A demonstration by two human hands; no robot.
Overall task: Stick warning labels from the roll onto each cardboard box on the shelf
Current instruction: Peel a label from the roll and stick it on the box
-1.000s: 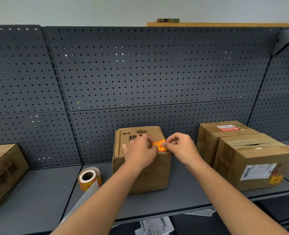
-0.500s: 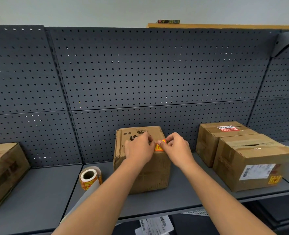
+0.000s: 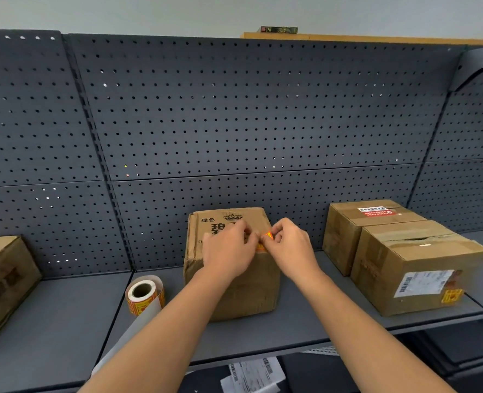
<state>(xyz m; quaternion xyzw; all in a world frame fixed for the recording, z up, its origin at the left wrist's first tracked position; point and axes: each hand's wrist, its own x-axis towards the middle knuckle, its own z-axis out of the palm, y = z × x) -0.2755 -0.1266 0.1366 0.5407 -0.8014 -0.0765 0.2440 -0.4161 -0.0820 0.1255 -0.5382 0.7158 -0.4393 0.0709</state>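
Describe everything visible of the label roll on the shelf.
The roll of orange-yellow warning labels is wound on a white cardboard core whose hole faces up toward the camera. It sits on the grey metal shelf, left of the crown-printed brown cardboard box and apart from it. Pale backing paper trails from it over the shelf's front edge.
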